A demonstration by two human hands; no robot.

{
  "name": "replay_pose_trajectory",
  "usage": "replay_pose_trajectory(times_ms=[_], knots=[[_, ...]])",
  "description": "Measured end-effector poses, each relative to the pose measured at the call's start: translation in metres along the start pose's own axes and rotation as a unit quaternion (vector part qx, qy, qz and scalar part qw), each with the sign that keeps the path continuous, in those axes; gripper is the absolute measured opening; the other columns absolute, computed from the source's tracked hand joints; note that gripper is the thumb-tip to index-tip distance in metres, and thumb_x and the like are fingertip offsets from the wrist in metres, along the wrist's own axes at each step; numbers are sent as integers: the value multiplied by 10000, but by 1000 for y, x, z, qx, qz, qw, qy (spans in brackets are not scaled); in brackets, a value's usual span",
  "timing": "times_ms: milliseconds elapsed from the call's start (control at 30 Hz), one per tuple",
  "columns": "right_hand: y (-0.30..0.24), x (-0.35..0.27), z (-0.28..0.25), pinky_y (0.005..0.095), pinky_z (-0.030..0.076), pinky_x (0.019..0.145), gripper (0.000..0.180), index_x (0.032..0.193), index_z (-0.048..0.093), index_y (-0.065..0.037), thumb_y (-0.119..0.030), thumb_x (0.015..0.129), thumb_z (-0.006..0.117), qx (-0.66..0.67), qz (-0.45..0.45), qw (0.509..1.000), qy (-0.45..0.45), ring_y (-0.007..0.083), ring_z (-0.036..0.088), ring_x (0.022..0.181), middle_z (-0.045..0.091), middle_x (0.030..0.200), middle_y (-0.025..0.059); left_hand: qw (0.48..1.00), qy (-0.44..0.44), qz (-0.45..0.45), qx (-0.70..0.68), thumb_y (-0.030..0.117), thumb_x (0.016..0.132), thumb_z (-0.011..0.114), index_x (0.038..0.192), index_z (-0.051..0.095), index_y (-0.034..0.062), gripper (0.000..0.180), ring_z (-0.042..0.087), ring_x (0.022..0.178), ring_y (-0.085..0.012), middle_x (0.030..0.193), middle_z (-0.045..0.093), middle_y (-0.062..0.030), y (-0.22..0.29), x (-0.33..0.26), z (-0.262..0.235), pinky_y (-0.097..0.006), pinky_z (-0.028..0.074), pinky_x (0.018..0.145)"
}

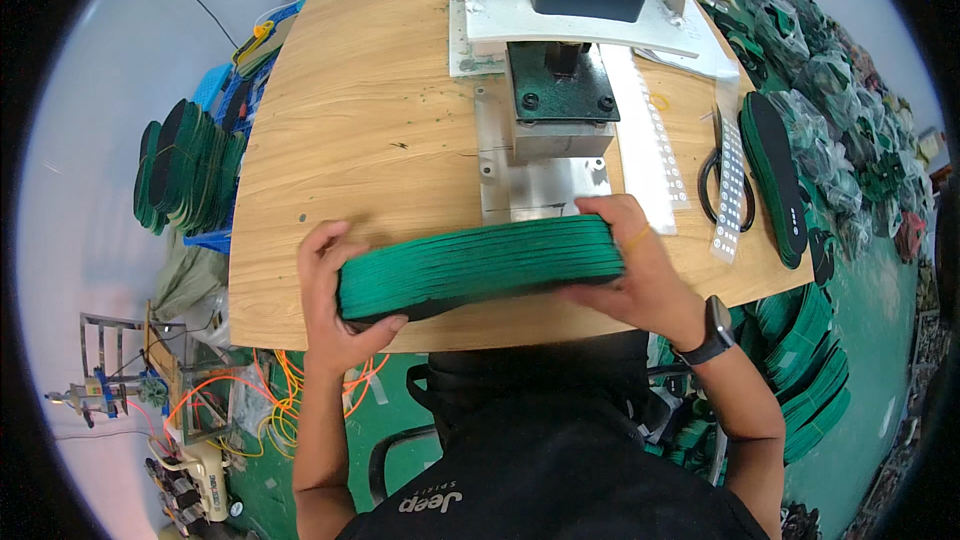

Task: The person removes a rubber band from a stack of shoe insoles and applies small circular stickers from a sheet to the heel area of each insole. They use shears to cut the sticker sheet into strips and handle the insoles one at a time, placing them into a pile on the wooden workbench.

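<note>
A thick stack of green insoles [480, 262] with a dark underside is held on edge above the near side of the wooden table. My left hand [335, 290] grips its left end, thumb at the lower edge and fingers behind. At the right end, my right hand [640, 265] is closed round the stack, a dark watch on that wrist. Just beyond the stack stands a press with a steel block [563, 140] on a metal plate [540, 190]. The fingers' far sides are partly hidden by the stack.
Right of the press lie sticker strips [730, 190], a black cable loop [708, 188] and black-green insoles [772, 180]. More insole bundles [185, 168] sit beyond the table's left edge. Bagged insoles [800, 50] and loose stacks [800, 370] cover the floor at right. Orange hoses [285, 390] trail at lower left.
</note>
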State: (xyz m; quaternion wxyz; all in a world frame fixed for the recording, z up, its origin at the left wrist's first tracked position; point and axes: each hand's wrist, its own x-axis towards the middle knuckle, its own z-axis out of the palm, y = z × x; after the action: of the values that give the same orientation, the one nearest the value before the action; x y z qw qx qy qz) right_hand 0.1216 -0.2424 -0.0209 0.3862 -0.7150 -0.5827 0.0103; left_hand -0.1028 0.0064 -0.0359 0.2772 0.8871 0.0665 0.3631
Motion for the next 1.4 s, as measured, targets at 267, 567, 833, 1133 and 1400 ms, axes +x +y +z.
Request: replay_pose_trajectory(times_ms=[267,567,833,1133,1400], knots=[[11,-13,18,417,385,1009,956,1411,338,-9,-210,649,880,82,93,992,-2,380,477,1156,501,1233,203,981,-114,-137,-71,225,567,866,1202,559,7,738,540,1101,-307,1231,523,-194,-10,-7,-12,-377,435,931],[21,-12,32,420,422,929,868,1388,389,-11,-184,678,857,-21,-35,995,95,379,516,1067,536,1178,194,993,-83,-75,-44,233,586,836,1204,548,3,719,557,1040,-298,1148,557,-172,12,0,-5,-385,456,895],[5,-9,3,442,388,940,951,1451,304,-24,-169,672,830,-74,-85,993,-17,404,482,1069,519,1164,198,997,-73,-37,18,124,574,820,1300,501,22,800,546,1091,-327,1206,538,-190,-3,-11,0,-388,444,942],[3,-13,-4,436,406,922,790,1422,356,-28,-99,740,751,-60,-19,998,-32,400,476,1069,518,1175,204,996,-2,-23,-83,74,637,806,1394,398,11,862,571,1074,-311,1180,567,-194,11,-16,-10,-397,452,943],[-7,-9,-12,337,474,775,443,1266,542,-9,-122,866,695,170,87,981,-30,287,590,860,611,969,153,956,-82,-221,-175,90,717,781,1156,632,11,470,619,998,-271,1114,621,-147,18,11,-21,-310,482,850]])
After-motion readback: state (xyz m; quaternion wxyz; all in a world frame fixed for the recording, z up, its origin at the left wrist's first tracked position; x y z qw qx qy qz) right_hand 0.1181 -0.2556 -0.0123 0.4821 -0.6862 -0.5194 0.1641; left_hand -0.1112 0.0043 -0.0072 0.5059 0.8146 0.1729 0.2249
